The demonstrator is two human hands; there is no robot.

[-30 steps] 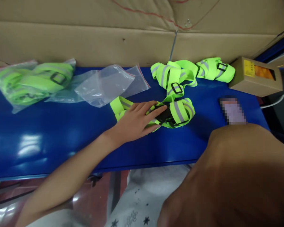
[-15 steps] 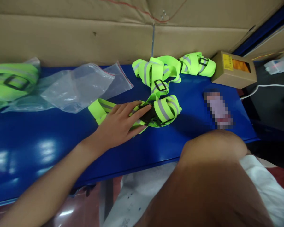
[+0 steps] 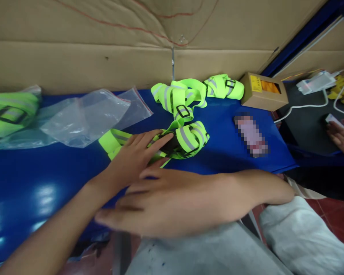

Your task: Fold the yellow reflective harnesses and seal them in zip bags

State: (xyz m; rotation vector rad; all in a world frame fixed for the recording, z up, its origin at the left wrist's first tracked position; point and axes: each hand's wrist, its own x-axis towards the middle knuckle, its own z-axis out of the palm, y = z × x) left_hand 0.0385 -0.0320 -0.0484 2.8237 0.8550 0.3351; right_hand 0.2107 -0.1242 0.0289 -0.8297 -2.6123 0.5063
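Note:
My left hand [image 3: 134, 152] rests on a neon-yellow reflective strap vest [image 3: 190, 139], with its fingers over a dark patch and its thumb on the near side. This vest is partly rolled, and a loose strap end sticks out left of my wrist. Close to the camera, my right hand [image 3: 174, 200] reaches leftward over the table's front edge, palm down, its fingers apart and slightly blurred. Nothing shows in it. Behind the vest lie another bundled reflective vest [image 3: 177, 97] with a black buckle and a rolled one [image 3: 225, 87].
Clear zip bags [image 3: 87, 116] lie at the left beside a bagged neon vest [image 3: 11, 112]. A cardboard box [image 3: 263, 91] stands at the back right, near a pixelated phone-shaped item [image 3: 251, 136]. Another person's hand [image 3: 342, 135] and a white power strip [image 3: 317, 82] are further right.
My right hand has come down into view, beside my left wrist. My left hand stays on the vest. The view has shifted, bringing another person's hand in at the right.

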